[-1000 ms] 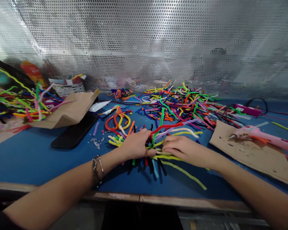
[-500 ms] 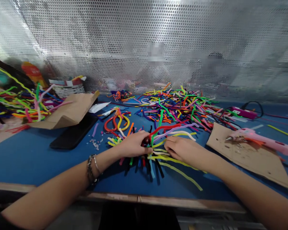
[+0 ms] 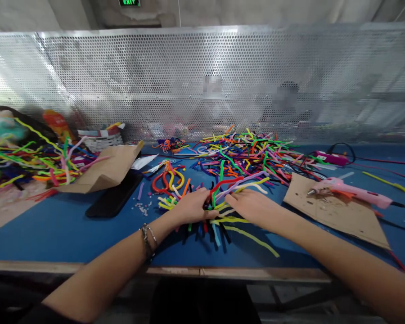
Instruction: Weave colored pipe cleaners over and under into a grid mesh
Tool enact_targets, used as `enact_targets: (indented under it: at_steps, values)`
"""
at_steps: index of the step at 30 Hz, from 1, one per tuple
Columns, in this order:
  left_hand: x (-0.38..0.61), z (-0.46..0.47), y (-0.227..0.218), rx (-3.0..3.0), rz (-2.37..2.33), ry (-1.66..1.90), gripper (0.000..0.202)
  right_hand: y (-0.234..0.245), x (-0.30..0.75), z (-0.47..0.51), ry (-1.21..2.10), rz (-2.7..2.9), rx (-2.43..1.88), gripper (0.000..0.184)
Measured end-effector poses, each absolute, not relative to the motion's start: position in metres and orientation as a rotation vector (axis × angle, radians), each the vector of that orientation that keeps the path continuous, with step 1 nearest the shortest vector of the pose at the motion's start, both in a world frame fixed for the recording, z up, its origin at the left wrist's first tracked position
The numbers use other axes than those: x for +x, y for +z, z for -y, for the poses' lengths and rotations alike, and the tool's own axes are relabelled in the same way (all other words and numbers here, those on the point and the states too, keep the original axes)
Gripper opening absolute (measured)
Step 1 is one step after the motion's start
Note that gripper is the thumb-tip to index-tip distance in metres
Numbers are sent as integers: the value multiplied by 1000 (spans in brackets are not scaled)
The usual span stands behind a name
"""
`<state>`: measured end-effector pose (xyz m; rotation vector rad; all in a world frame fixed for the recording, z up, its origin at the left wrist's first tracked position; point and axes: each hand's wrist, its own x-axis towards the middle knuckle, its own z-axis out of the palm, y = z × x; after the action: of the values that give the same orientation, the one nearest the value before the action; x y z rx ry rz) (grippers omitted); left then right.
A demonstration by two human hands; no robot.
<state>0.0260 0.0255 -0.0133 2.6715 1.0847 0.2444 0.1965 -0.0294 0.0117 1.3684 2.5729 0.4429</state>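
Observation:
My left hand (image 3: 191, 207) is closed over a small bunch of colourful pipe cleaners (image 3: 219, 189) lying on the blue table (image 3: 54, 225). A bracelet sits on that wrist. My right hand (image 3: 251, 206) rests just to the right, fingers curled on the same bunch, with yellow pipe cleaners (image 3: 253, 236) trailing out under it toward the front edge. Short ends in several colours stick out below my left hand. A large loose heap of pipe cleaners (image 3: 253, 153) lies behind both hands.
A pink glue gun (image 3: 351, 192) lies on a cardboard sheet (image 3: 340, 216) at the right. A black phone (image 3: 113, 200) and a brown paper bag (image 3: 103, 171) are at the left, beside another pipe-cleaner pile (image 3: 27, 162). A perforated metal screen (image 3: 202, 81) closes the back.
The camera has tilted up, so the screen's top edge and an exit sign show. Both hands stay on the bunch, barely shifted.

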Motion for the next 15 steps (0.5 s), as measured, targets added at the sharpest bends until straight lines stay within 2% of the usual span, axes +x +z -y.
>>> enact_targets:
  at_steps: [4, 10, 15]
  values:
    - [25, -28, -14, 2656, -1061, 260, 23, 12, 190, 25, 602, -2555, 1162, 23]
    - [23, -30, -13, 2643, -984, 273, 22, 41, 195, 17, 485, -2457, 1159, 21]
    - [22, -30, -12, 2632, -895, 282, 20, 50, 200, 14, 332, -2733, 1133, 26]
